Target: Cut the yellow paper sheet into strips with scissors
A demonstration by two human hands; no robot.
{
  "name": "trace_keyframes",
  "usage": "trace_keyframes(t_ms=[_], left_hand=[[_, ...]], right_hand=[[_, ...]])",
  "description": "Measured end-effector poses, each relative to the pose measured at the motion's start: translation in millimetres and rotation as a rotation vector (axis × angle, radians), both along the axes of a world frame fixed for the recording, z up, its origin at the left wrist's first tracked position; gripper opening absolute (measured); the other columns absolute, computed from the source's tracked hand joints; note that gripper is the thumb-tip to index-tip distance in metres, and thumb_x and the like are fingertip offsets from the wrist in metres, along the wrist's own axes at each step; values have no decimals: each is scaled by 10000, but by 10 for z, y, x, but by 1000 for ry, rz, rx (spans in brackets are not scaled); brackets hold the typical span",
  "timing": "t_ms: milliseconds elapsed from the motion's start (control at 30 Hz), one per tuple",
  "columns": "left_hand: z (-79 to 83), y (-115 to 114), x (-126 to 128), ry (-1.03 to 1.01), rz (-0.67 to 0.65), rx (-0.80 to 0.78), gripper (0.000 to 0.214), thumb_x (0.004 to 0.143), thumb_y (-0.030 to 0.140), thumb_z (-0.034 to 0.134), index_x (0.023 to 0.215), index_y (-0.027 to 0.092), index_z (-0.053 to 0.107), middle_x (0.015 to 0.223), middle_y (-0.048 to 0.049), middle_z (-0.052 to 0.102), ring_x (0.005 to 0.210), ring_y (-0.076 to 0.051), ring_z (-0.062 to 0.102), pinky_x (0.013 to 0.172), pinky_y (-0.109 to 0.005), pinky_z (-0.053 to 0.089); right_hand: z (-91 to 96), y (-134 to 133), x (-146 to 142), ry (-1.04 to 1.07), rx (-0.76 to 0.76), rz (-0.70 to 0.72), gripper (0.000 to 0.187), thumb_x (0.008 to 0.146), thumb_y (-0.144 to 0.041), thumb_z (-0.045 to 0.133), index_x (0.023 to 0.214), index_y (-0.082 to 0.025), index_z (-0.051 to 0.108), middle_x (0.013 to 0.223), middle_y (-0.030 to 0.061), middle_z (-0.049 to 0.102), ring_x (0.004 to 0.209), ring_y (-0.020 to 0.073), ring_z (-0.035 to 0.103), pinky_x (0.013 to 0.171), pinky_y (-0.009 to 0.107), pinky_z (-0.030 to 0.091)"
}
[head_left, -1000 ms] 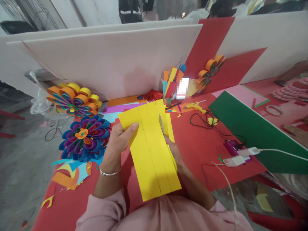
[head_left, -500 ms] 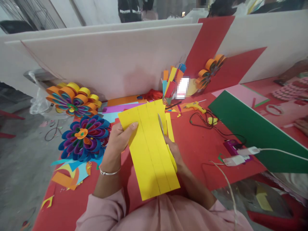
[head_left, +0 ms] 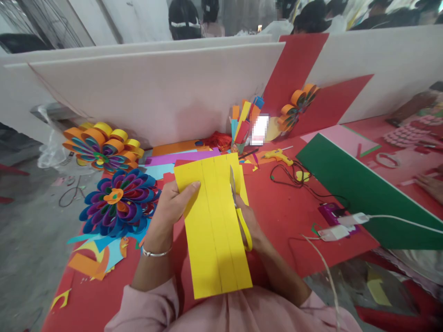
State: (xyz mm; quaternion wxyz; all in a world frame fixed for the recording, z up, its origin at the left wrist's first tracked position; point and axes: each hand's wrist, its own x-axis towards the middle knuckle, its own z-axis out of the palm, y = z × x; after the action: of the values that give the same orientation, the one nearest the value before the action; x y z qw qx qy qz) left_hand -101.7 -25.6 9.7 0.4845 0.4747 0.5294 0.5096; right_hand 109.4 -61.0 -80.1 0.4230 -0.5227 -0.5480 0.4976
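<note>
A sheet of yellow paper with pencilled lines running along it is gripped at its left edge by my left hand, thumb on top and fingers hidden beneath. My right hand holds yellow-handled scissors at the sheet's right side. One metal blade lies over the paper, along a cut near the right edge, with a partly cut strip beside it. Left of my left hand sit a blue and purple paper flower and an orange and yellow paper flower.
On the red table lie a yellow glue gun with its black cord, a purple power strip and paper scraps. A green board stands at right, near another person's hand. White boards line the back.
The yellow sheet has turned slightly and moved a little lower in view. The scissors' yellow handle now shows more clearly beside the sheet. The whole view has shifted slightly.
</note>
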Motion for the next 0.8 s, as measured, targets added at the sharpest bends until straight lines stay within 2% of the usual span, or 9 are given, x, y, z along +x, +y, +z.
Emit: trace_keyframes(t_ms=[233, 467, 667, 800], left_hand=[[-26, -2, -7, 12, -2, 10, 305, 841, 411, 809, 1013, 160, 832, 1008, -88, 828, 793, -230, 763, 692, -300, 613], [-59, 3, -19, 24, -8, 1, 339, 831, 442, 826, 1018, 159, 825, 969, -81, 819, 764, -219, 742, 663, -288, 594], [-58, 7, -4, -2, -22, -8, 345, 836, 447, 819, 1012, 150, 824, 998, -92, 823, 795, -231, 754, 697, -302, 605], [-49, 12, 5, -18, -22, -5, 326, 833, 431, 818, 1002, 153, 824, 1030, -95, 827, 823, -237, 766, 715, -303, 612]], right_hand=[[28, 49, 17, -50, 34, 31, 282, 884, -430, 697, 1109, -261, 691, 862, 3, 760, 737, 208, 674, 599, 271, 461], [28, 25, -1, 55, 34, 16, 293, 893, -442, 688, 1112, -249, 722, 953, 15, 784, 823, 217, 710, 663, 270, 525], [45, 23, 2, 33, 57, 17, 283, 891, -454, 677, 1066, -241, 740, 931, 13, 785, 817, 211, 707, 656, 262, 530], [55, 18, -1, 37, 44, 7, 320, 889, -468, 677, 1099, -237, 748, 938, 28, 789, 805, 220, 701, 644, 275, 528]])
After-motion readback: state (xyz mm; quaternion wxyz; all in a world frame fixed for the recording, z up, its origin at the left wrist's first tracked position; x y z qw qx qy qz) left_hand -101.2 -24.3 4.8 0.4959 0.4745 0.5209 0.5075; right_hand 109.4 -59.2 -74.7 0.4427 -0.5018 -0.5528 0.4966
